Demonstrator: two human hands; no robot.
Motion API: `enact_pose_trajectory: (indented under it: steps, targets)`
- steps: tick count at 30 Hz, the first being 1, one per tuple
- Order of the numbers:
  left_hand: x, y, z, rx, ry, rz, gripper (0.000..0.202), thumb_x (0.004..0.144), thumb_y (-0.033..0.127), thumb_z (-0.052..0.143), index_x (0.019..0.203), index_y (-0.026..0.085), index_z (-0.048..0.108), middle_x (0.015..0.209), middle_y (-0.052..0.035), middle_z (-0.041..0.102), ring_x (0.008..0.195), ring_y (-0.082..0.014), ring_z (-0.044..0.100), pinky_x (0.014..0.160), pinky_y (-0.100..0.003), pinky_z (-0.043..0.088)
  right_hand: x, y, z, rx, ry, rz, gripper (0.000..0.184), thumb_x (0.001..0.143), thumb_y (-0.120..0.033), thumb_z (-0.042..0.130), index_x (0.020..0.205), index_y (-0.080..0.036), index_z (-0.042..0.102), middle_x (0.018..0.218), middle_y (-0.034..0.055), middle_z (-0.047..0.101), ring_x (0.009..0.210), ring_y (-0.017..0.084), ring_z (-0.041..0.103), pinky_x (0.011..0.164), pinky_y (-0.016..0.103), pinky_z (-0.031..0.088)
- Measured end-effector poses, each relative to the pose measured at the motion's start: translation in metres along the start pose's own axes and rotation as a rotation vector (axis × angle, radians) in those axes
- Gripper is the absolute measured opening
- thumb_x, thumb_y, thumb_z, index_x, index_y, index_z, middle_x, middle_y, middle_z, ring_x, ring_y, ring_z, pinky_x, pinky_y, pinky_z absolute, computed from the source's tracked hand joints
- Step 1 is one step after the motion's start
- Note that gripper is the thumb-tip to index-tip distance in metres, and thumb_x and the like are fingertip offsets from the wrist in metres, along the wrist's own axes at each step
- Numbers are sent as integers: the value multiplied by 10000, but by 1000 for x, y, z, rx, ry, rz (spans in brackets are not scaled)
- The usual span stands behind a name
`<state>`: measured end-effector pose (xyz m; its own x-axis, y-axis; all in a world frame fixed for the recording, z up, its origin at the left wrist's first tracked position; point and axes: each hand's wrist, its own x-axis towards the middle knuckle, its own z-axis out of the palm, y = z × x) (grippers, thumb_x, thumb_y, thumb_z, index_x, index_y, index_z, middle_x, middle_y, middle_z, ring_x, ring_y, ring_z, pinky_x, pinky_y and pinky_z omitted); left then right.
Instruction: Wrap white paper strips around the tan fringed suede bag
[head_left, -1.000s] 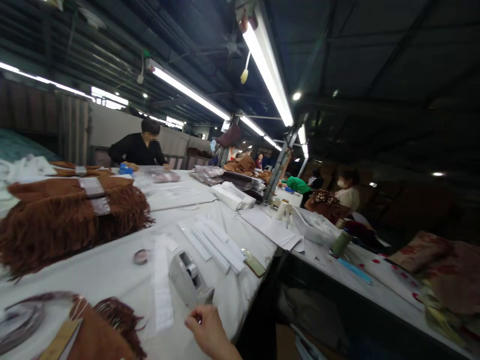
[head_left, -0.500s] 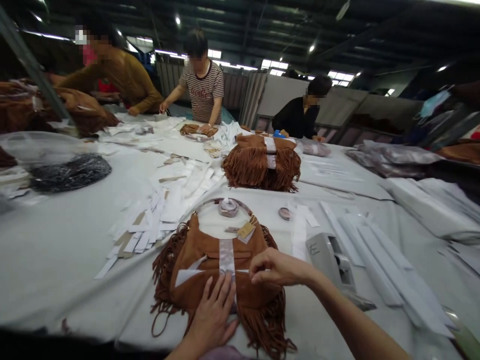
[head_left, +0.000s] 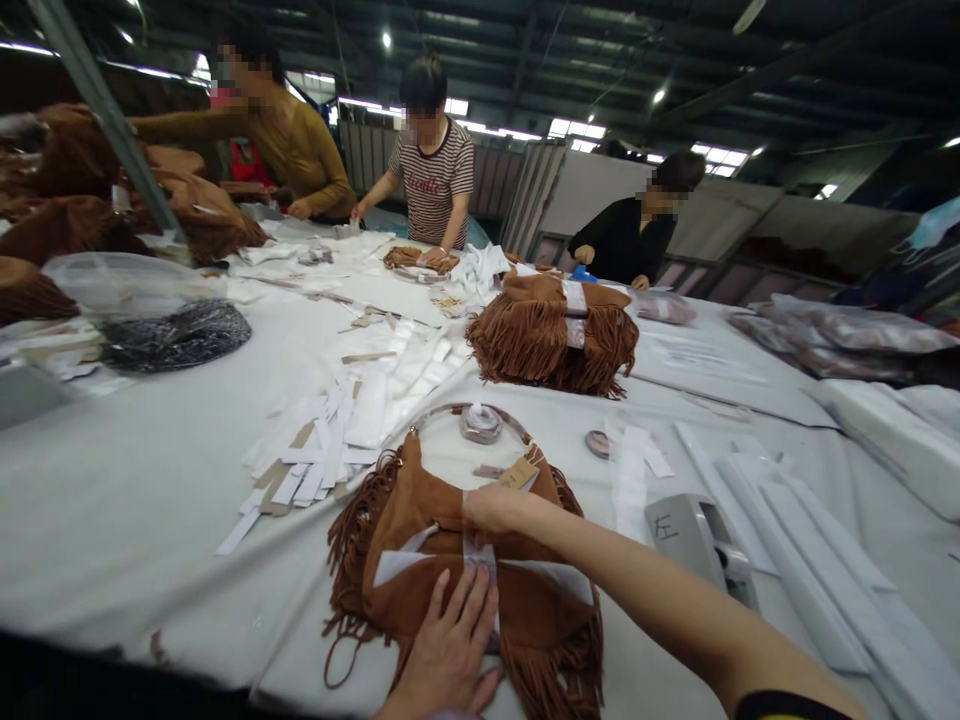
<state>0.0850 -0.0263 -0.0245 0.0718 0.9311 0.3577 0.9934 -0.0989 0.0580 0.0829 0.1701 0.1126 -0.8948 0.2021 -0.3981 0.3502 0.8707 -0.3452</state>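
A brown fringed suede handbag (head_left: pixel 412 490) lies flat before me, its handle arched away from me. A pale strip (head_left: pixel 474 546) runs down its middle, and white paper (head_left: pixel 551 578) shows at its front opening. My left hand (head_left: pixel 454 635) rests on the bag's lower front, fingers stretched out over the strip's lower part. My right hand (head_left: pixel 499 512) is closed at the strip's upper end; its fingertips are hidden, so I cannot make out what is in them. Beside it lies a tan hang tag (head_left: pixel 519 472). A wrapped coil (head_left: pixel 481 423) sits inside the handle's arch.
Behind the bag stands a stack of fringed bags (head_left: pixel 551 335). Loose paper strips (head_left: pixel 307 465) lie to the left, a grey tape dispenser (head_left: pixel 694 545) and long white strips (head_left: pixel 795 540) to the right. Several co-workers, one in a striped shirt (head_left: pixel 435 180), stand across the table.
My right hand has moved left and up, from the bag's right side to the strip's upper end. My left hand stays on the bag. The view has shifted slightly left.
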Motion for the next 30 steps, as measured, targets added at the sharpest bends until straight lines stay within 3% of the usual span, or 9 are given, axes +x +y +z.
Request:
enact_pose_trajectory:
  steps: [5, 11, 16, 20, 24, 27, 30]
  targets:
    - [1, 0, 2, -18, 15, 8, 763, 860, 490, 452, 1492, 144, 202, 1583, -138, 140, 1462, -307, 25, 1134, -526, -147, 3, 7, 6, -25, -8, 32, 185, 481, -42, 753, 521, -207, 679, 405, -86, 551, 454, 93, 426, 608, 233, 371]
    - [1, 1, 8, -23, 32, -6, 764, 829, 427, 487, 1490, 159, 216, 1578, -134, 166, 1461, -318, 17, 1130, -540, -148, 0, 12, -2, -124, -137, -54, 129, 595, -111, 772, 687, -185, 719, 593, -19, 669, 599, 141, 555, 624, 256, 370]
    - [1, 1, 9, -16, 41, -1, 763, 819, 410, 490, 1486, 150, 225, 1575, -135, 178, 1461, -314, 47, 1137, -534, -141, 12, 18, -1, -286, -154, -89, 547, 622, -287, 810, 1126, -193, 620, 866, 70, 721, 735, 218, 620, 606, 273, 374]
    - [1, 2, 9, -10, 42, 10, 775, 813, 410, 492, 1490, 149, 217, 1570, -139, 191, 1455, -321, 94, 1145, -539, -116, 23, 37, -11, -282, -59, 39, 456, 589, -438, 825, 945, -202, 669, 813, 73, 710, 748, 243, 629, 590, 273, 361]
    - [-1, -4, 13, 47, 70, 14, 786, 808, 455, 494, 1485, 146, 243, 1553, -138, 246, 1445, -323, 150, 1160, -537, -60, 10, 48, -21, -237, 101, 121, 295, 787, -469, 662, 856, -182, 675, 836, 92, 706, 806, 236, 630, 638, 278, 381]
    - [1, -5, 11, 54, 125, 7, 773, 791, 491, 521, 1479, 225, 286, 1512, -68, 364, 1428, -283, 234, 1179, -487, 116, -17, 40, -3, -187, 239, 88, 291, 933, -372, 455, 848, -180, 657, 903, 86, 704, 853, 190, 619, 736, 270, 403]
    - [7, 10, -6, -41, 171, -82, 686, 776, 480, 592, 1416, 443, 347, 1470, 49, 433, 1394, -246, 318, 1121, -458, 311, -46, 21, 47, -31, 383, 45, 223, 919, -297, 456, 891, -189, 649, 900, 62, 707, 814, 167, 620, 724, 257, 425]
